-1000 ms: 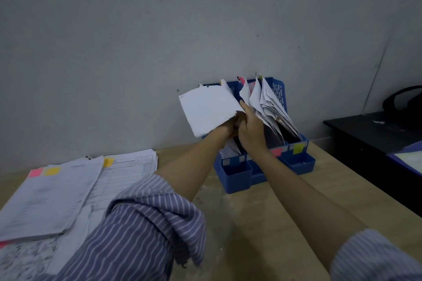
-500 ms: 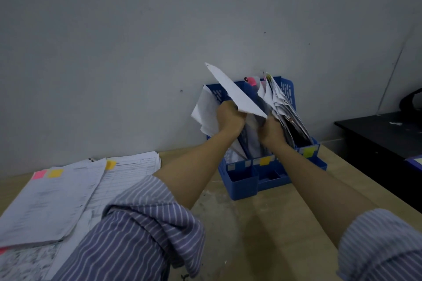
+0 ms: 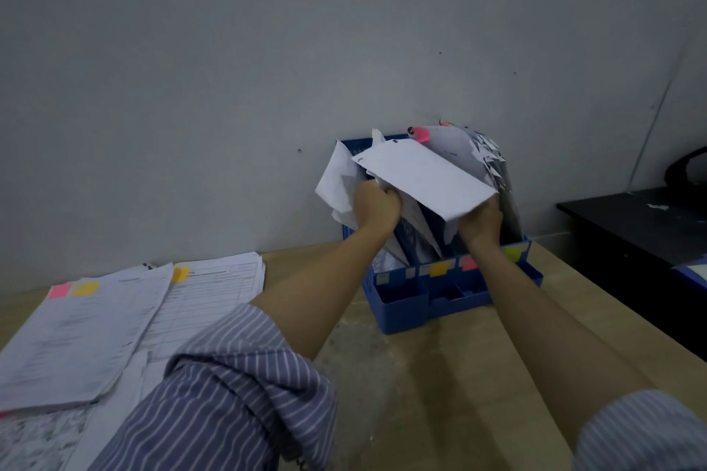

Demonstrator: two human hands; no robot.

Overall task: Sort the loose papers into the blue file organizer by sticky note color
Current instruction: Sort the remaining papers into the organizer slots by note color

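Since the white sheet [image 3: 424, 176] stood up on edge half a second back and now lies flatter, tipped across the top of the blue organizer [image 3: 401, 302], I judge it is being steered down into a slot rather than just carried. The organizer has also slid lower and right in my view, so the head has shifted a little. For the sorting, that means this paper is nearly filed, while the loose papers [image 3: 95, 329] with pink and yellow notes wait on the table [image 3: 440, 394], well apart to the left.

My left hand [image 3: 377, 205] is curled tight on the sheet's near left edge, just beside the crumpled pages leaning out of the left slot. My right hand [image 3: 480, 220] sits under the sheet's lower right corner, fingers hidden behind paper; I cannot tell whether it grips or only props. Both forearms reach straight forward, sleeves pushed back.
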